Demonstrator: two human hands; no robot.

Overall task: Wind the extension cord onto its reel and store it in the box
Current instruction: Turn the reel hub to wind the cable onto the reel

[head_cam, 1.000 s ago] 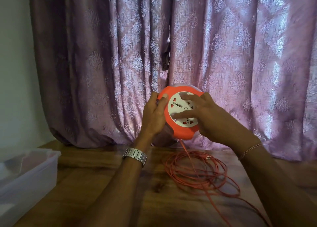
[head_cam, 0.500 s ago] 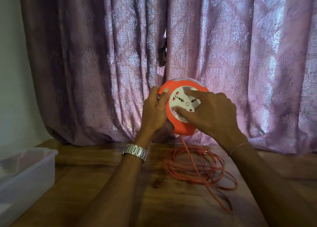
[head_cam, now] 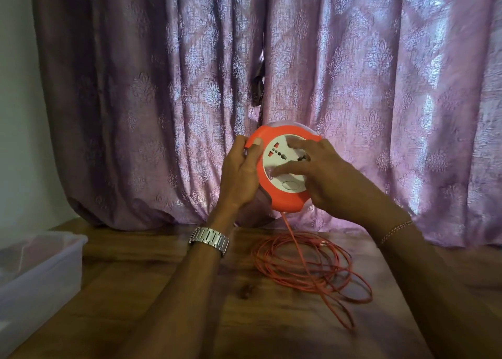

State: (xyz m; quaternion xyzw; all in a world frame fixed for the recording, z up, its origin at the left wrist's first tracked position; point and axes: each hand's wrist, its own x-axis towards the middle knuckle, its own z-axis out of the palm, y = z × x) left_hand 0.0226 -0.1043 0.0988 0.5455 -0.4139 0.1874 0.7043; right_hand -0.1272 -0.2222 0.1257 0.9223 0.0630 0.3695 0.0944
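Note:
I hold a round orange reel (head_cam: 285,200) with a white socket face upright in the air above the wooden table (head_cam: 190,290). My left hand (head_cam: 240,178) grips its left rim, thumb on the front. My right hand (head_cam: 323,181) lies on the white socket face with fingers spread across it. A thin orange cord (head_cam: 307,266) drops from the reel's underside to a loose coil on the table, below and right of the reel. A translucent plastic box (head_cam: 40,271) stands at the table's left edge, partly cut off by the frame.
A purple patterned curtain (head_cam: 380,100) hangs right behind the table and touches its back edge. A pale wall (head_cam: 16,114) is at the left. Bare wood lies between the box and the coil.
The white socket face has turned under my right hand's fingers. The trailing cord on the table has drawn in toward the coil. My left hand keeps its grip on the rim.

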